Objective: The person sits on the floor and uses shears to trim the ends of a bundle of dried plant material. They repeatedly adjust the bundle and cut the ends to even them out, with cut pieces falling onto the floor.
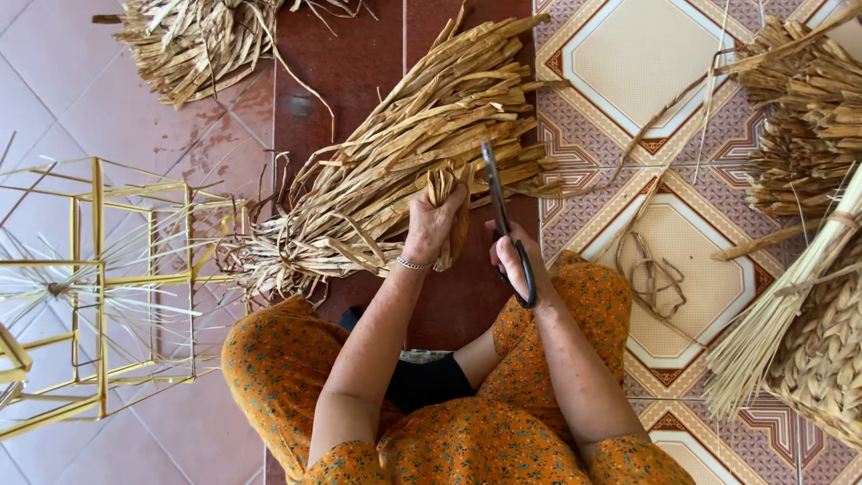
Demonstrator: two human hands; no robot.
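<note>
My left hand (433, 224) is closed around a small bunch of dried straw strips (446, 187), held upright over a large bundle of the same dried strips (404, 153) lying on the floor. My right hand (514, 259) grips black-handled scissors (499, 211), blades pointing up and away, just right of the held strips. A silver bracelet circles my left wrist. My knees in orange patterned fabric sit below both hands.
A yellow metal wire frame (99, 287) stands at left. Another straw bundle (193, 40) lies at top left. More dried bundles (808, 117), thin reeds and a woven basket (822, 350) are at right. A loose knotted strip (654, 278) lies on the patterned tiles.
</note>
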